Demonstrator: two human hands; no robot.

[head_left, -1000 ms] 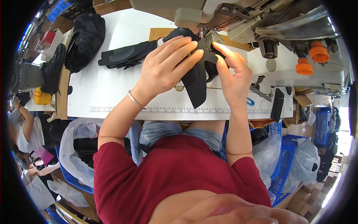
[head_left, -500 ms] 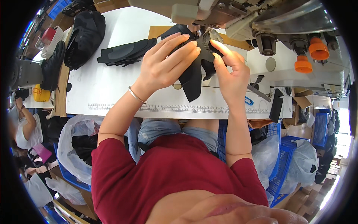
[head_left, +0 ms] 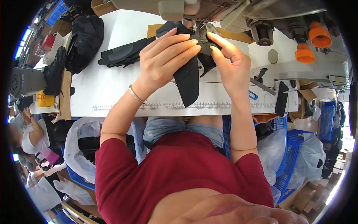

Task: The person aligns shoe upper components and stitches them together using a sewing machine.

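Observation:
Under the needle area of a sewing machine (head_left: 218, 11) lies a black fabric piece, apparently a shoe upper part (head_left: 188, 84), with a long flap hanging toward me. My left hand (head_left: 158, 61) rests flat on its left side, fingers stretched and pointing right. At its right edge, my right hand (head_left: 234, 69) pinches the piece between thumb and forefinger, close to the needle. The fingers hide part of the piece. Left of my left hand sits a stack of flat black shoe parts (head_left: 125, 54).
A ruler strip (head_left: 164, 106) runs along the table's near edge. Black shoes (head_left: 85, 43) stand at the far left. Orange-capped fittings (head_left: 319, 35) hang at the right. A blue clip (head_left: 253, 95) lies right of my right wrist. Plastic-lined blue crates (head_left: 294, 160) flank my lap.
The black piece has turned slightly under the needle, its hanging flap swinging a little left and nearer me. Both hands stay on it, and the whole view has shifted slightly.

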